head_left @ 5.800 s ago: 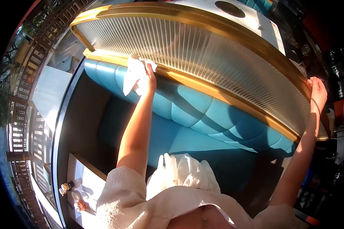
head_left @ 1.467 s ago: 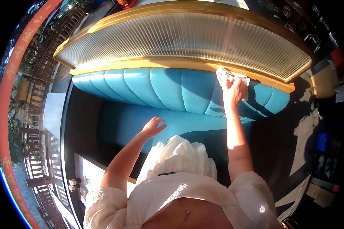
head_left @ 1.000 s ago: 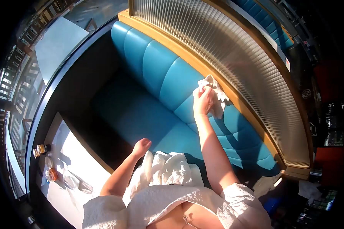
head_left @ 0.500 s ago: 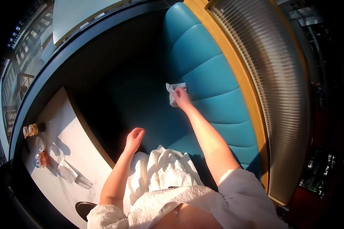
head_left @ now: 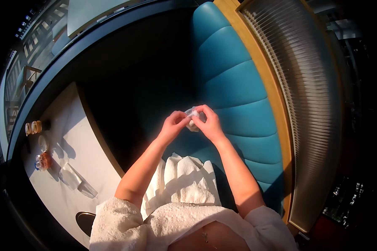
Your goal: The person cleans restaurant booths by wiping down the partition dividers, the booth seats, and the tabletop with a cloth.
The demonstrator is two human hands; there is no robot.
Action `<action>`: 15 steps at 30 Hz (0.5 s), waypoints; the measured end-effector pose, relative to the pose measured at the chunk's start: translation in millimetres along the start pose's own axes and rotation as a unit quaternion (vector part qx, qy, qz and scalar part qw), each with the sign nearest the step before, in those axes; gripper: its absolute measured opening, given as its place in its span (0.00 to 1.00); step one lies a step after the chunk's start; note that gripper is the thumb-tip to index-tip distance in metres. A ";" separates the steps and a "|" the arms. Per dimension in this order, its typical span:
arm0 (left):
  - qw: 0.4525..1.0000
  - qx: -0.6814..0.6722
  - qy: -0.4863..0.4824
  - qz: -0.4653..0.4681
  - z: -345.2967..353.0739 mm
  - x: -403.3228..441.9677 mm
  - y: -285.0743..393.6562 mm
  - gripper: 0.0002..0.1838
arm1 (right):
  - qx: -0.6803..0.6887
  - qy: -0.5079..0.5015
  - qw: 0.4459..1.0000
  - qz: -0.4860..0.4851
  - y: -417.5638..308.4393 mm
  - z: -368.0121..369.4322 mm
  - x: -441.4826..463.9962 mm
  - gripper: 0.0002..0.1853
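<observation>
A small white, partly see-through plastic bag [head_left: 192, 121] is held up between both hands over the teal bench seat, with something pale bunched in its lower part. My left hand [head_left: 175, 124] pinches the bag's left upper edge between thumb and fingers. On the other side, my right hand [head_left: 207, 122] grips its top right edge the same way. The fingertips of the two hands are close together at the top of the bag. What exactly lies inside is too small to make out.
A teal padded backrest [head_left: 234, 88] with a wooden rim and a ribbed panel [head_left: 297, 83] rises on the right. The white marble table [head_left: 63, 125] at left bears several small jars [head_left: 33, 127], a reddish container [head_left: 43, 161], a clear wrapper [head_left: 77, 180] and a dark-rimmed round object [head_left: 86, 221].
My right hand has brought the white bag back from beside the backrest, closer to my body. My left hand has moved up and right from near my lap and taken hold of it.
</observation>
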State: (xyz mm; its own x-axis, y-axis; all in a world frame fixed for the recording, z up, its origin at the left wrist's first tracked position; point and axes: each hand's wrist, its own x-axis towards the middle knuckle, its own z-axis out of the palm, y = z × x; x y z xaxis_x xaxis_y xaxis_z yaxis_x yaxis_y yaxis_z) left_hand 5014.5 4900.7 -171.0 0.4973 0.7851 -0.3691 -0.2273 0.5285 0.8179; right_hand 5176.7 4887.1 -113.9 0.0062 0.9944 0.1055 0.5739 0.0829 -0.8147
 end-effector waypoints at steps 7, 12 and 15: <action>0.931 0.281 0.082 0.216 19.1 -21.2 36.3 0.08 | -0.008 0.004 0.997 0.083 -24.6 -22.9 -17.7 0.12; 0.841 0.376 0.266 0.284 13.4 -21.8 47.3 0.11 | -0.057 -0.077 0.992 0.088 -39.8 -32.4 -10.9 0.11; 0.900 0.066 0.381 0.201 22.5 -12.1 36.2 0.13 | 0.016 -0.010 1.000 0.019 -76.2 -1.3 -8.0 0.09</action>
State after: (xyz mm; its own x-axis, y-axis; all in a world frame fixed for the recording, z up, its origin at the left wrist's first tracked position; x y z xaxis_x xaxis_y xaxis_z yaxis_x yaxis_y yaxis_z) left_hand 5019.1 4903.0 -127.1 -0.3337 0.9240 -0.1865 -0.1346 0.1491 0.9796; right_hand 5133.9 4872.8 -51.9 0.0116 0.9979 0.0631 0.5476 0.0464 -0.8355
